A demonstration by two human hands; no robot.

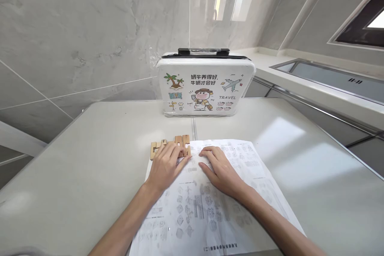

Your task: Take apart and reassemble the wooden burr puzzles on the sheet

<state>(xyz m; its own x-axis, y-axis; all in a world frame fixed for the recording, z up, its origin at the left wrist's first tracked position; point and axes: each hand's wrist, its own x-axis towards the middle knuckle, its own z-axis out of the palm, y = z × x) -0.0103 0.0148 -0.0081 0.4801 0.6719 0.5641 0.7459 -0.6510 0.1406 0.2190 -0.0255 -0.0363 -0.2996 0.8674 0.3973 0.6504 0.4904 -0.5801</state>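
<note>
Several notched wooden puzzle blocks [186,145] stand side by side in a row at the far left edge of a large printed sheet [195,208]. Over the row lies my left hand [168,162], its fingers bent across the blocks and touching them, the thumb stretched away to the right. The fingers hide the middle part of the row. My right hand [219,166] rests on the sheet to the right of the blocks, thumb and fingers apart, with nothing in it. Small line drawings of block shapes and diagrams cover the sheet.
A white cartoon-printed case [207,88] with a black handle, partly wrapped in clear plastic, stands upright at the back of the white table [90,168]. Behind it is a grey tiled wall [105,28]. A counter with a dark inset panel [336,78] runs along the right.
</note>
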